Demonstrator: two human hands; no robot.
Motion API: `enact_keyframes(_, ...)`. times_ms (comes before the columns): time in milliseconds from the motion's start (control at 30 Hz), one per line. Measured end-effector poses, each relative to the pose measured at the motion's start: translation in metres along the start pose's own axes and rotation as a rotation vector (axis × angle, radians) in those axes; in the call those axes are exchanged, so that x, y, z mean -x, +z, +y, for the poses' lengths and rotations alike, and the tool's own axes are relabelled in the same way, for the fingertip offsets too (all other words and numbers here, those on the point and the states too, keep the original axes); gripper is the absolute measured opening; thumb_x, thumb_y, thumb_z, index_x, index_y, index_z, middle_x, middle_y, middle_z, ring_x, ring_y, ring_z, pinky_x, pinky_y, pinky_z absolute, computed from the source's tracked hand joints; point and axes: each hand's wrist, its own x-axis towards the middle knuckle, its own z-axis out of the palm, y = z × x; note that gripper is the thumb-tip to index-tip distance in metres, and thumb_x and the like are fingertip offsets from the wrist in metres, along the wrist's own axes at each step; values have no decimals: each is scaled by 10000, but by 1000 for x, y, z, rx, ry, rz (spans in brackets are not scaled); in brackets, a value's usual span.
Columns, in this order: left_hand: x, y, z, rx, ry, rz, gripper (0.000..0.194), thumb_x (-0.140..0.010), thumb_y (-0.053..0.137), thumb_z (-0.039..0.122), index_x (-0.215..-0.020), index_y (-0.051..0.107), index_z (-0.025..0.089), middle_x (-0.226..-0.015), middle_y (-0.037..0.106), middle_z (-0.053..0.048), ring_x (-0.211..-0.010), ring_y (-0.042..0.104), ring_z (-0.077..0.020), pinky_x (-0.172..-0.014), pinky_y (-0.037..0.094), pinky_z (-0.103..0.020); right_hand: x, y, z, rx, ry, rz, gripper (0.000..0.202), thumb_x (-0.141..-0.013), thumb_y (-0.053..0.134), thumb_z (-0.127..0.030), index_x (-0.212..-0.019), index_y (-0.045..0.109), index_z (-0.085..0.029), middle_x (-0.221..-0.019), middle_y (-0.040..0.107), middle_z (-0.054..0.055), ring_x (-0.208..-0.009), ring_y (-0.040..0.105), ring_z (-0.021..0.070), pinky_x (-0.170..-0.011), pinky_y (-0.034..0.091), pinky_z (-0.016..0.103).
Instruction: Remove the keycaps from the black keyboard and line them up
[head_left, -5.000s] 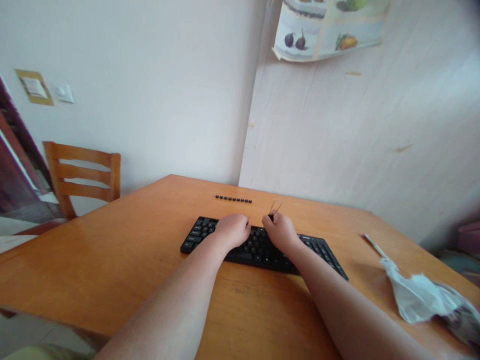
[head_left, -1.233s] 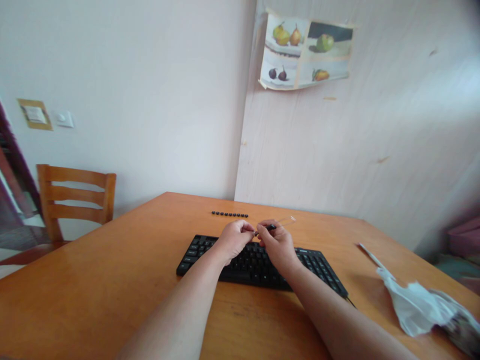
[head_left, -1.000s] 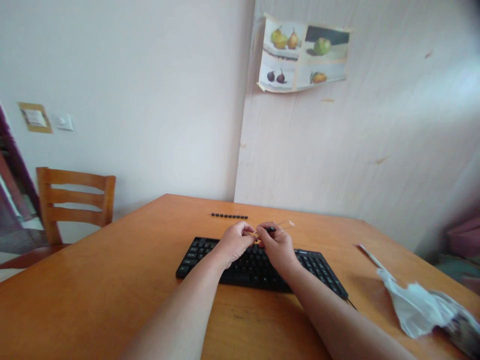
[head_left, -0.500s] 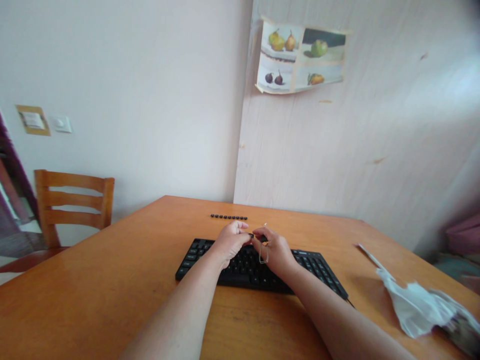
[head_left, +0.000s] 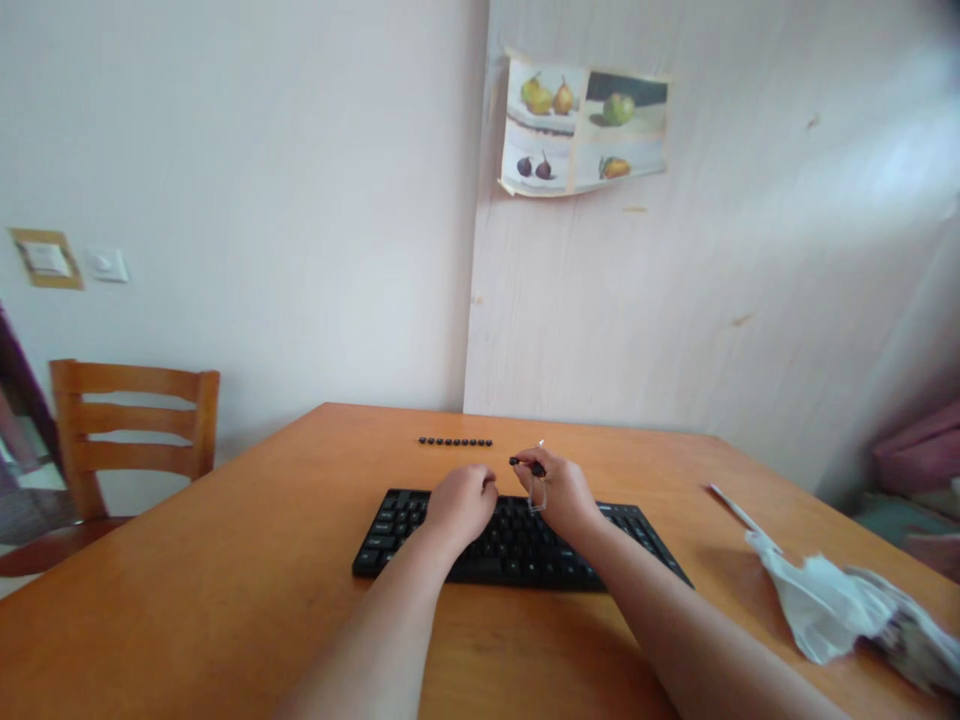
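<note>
A black keyboard (head_left: pixel 525 545) lies on the wooden table, partly covered by my hands and forearms. Over its left half my left hand (head_left: pixel 463 505) rests with curled, closed fingers, and nothing shows in them. My right hand (head_left: pixel 564 495) is raised above the middle of the keyboard. Its fingertips pinch a small black keycap (head_left: pixel 514 461). The same hand grips a keycap puller (head_left: pixel 538 496), whose wire loop hangs below the fingers. Beyond the keyboard, several black keycaps (head_left: pixel 455 442) stand in a straight row.
On the right of the table (head_left: pixel 247 560) lie a thin pale stick (head_left: pixel 733 507) and a crumpled white plastic bag (head_left: pixel 821 605). A wooden chair (head_left: pixel 139 420) stands at the left. Behind the table's far edge rises the wall with a fruit picture sheet (head_left: pixel 585 125).
My hands have parted. The left has moved down over the keyboard, its fingers curling in, while the right has shifted slightly right and up with the keycap and the puller.
</note>
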Motion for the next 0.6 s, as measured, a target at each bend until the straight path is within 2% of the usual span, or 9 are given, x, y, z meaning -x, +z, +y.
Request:
enact_keyframes(100, 5, -1, 5, -119, 20, -80, 241, -860, 479, 279, -884, 704, 195, -955, 712, -92, -959, 634, -242, -786, 443, -313, -15, -7, 4, 23, 52, 13, 208, -809, 574, -330, -921, 714, -227, -767, 706, 39, -707, 628, 176, -635, 430, 255)
enact_keyframes(300, 6, 0, 3, -168, 76, -102, 252, -870, 466, 288, -800, 691, 197, -897, 702, -98, -886, 639, -245, -728, 430, -315, -52, -11, 27, 66, 117, -7, 194, -775, 605, -309, -884, 728, -207, -743, 701, 45, -674, 608, 167, -587, 397, 251)
enact_keyframes(433, 6, 2, 0, -211, 110, -101, 262, -878, 449, 286, -803, 688, 207, -883, 693, -93, -871, 635, -237, -719, 424, -310, -70, 1, 47, 102, 164, -80, 191, -764, 610, -300, -867, 725, -189, -719, 688, 38, -623, 575, 146, -537, 368, 232)
enact_keyframes(600, 6, 4, -1, -243, 133, -91, 255, -880, 439, 277, -796, 673, 218, -884, 675, -81, -852, 622, -226, -695, 415, -302, -86, 24, 69, 120, 154, -183, 131, -729, 630, -237, -791, 731, -182, -660, 667, 21, -586, 552, 126, -514, 356, 214)
